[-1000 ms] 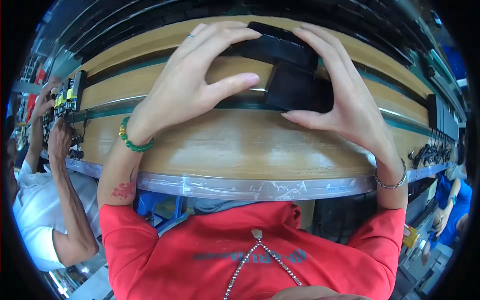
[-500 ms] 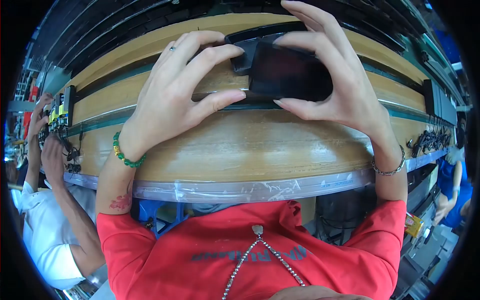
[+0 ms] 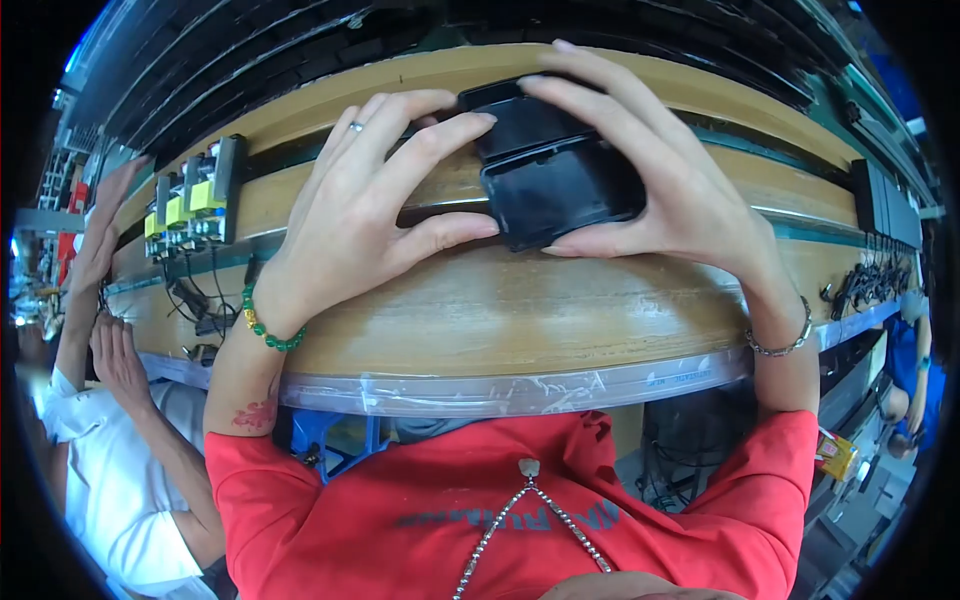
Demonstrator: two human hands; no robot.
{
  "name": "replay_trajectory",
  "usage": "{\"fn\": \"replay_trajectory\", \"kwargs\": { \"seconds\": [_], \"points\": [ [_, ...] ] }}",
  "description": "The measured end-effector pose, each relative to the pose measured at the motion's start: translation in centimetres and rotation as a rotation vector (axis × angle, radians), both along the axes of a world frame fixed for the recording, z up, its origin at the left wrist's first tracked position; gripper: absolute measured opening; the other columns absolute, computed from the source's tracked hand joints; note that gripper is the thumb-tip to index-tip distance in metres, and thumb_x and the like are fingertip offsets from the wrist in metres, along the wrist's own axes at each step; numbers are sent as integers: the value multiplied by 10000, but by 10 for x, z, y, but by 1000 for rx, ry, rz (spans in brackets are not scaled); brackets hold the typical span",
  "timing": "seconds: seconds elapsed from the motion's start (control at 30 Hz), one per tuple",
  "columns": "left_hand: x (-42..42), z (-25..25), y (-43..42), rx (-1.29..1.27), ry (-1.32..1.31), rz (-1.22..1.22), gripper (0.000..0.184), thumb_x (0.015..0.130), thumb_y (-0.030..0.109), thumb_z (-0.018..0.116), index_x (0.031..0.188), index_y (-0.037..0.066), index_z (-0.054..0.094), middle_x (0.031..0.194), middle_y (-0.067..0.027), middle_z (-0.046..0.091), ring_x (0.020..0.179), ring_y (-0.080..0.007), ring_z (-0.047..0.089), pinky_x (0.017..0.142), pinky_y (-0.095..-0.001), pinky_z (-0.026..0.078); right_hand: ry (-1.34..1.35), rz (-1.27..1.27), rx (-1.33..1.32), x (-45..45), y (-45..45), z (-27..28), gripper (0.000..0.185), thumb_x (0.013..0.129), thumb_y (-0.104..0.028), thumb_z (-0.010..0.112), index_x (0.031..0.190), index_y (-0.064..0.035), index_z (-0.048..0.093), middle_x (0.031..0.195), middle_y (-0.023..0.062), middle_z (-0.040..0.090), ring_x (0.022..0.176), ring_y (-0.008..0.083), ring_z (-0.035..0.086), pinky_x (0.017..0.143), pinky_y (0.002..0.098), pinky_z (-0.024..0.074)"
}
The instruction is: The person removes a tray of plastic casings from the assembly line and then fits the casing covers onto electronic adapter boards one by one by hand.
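Two black plastic case halves sit between my hands above the wooden bench: the front case half [image 3: 565,190] is tilted with its rimmed, hollow side showing, and the rear case half [image 3: 535,125] is right behind it. My right hand [image 3: 675,165] grips the front half at its right side, thumb along the near edge, fingers reaching over the rear half. On the other side, my left hand [image 3: 375,200] has its thumb and fingers spread. Its thumb tip meets the front half's left corner, and its index tip is at the rear half's left edge.
Circuit boards with yellow parts [image 3: 205,195] stand at the left, wires hanging down. Black adapter-like boxes [image 3: 885,205] and bundled cables [image 3: 865,288] are at the right. A person in white [image 3: 130,470] works at the left. Clear plastic covers the bench's front edge [image 3: 520,392].
The front case half has tipped and shifted left and nearer, and its hollow inside now shows. My left thumb has come to its corner. The circuit boards at the left have moved rightward in view.
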State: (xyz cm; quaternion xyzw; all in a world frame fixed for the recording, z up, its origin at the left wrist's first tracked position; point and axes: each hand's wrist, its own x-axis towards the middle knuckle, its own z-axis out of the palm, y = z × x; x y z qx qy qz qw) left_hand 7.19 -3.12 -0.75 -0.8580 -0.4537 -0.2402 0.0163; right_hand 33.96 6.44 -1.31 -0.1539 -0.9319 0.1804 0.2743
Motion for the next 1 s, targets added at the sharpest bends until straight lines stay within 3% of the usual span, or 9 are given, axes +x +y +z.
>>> {"fn": "replay_trajectory", "kwargs": {
  "seconds": [0.1,0.17,0.3,0.37,0.47,0.7,0.87,0.97,1.0],
  "points": [
    [2,5,-4,13,24,26,647,795,362,812,1340,80,608,1315,-179,581,1170,-381,563,1014,-466,435,50,57,94,-3,3,-5,950,677,-377,914,1469,-74,486,1455,218,466,1358,405,460,1139,469,383],
    [2,7,-13,-46,38,67,653,826,353,779,1383,75,584,1382,-204,552,1253,-407,522,1070,-482,397,74,72,31,-9,1,-9,889,719,-467,863,1414,-47,500,1357,238,501,1276,429,490,1077,494,422],
    [-6,2,-10,-73,56,61,625,920,381,683,1432,51,539,1443,-227,508,1316,-426,478,1113,-507,352,257,79,269,-11,0,-16,758,736,-551,802,1220,5,628,1220,303,521,1162,469,512,1009,499,444],
    [3,5,-5,-98,104,37,616,967,395,635,1456,39,516,1474,-239,486,1348,-436,455,1134,-520,330,240,97,266,-15,7,-25,729,768,-591,761,1172,13,704,1217,321,520,1221,477,470,1040,521,420],
    [15,12,-3,-6,70,-10,617,973,479,650,1403,42,582,1399,-239,560,1269,-436,528,1071,-539,392,225,64,276,-26,16,-37,760,796,-640,717,1165,25,720,1318,362,492,1314,498,416,1098,521,385],
    [19,5,-11,36,78,94,625,948,468,685,1403,51,582,1406,-241,556,1276,-433,523,1061,-531,392,172,144,181,-18,19,-29,704,766,-544,796,1130,53,716,1345,358,474,1332,492,406,1111,510,386],
    [20,11,-13,10,55,86,584,959,424,687,1405,62,582,1419,-225,551,1281,-435,515,1056,-535,384,155,123,38,-15,15,-23,561,702,-406,849,985,59,712,1295,314,473,1305,449,418,1072,482,424],
    [16,7,-16,14,48,84,608,947,445,695,1413,73,578,1405,-206,568,1266,-417,529,1048,-529,389,118,93,9,-14,11,-19,611,698,-404,861,1066,52,687,1312,304,452,1289,446,417,1076,467,411],
    [13,3,-17,9,4,94,635,942,361,668,1467,49,494,1481,-227,480,1357,-427,444,1122,-517,328,118,108,8,-12,10,-20,611,698,-404,861,1066,52,687,1312,304,452,1289,446,417,1076,467,411]
  ]
}}
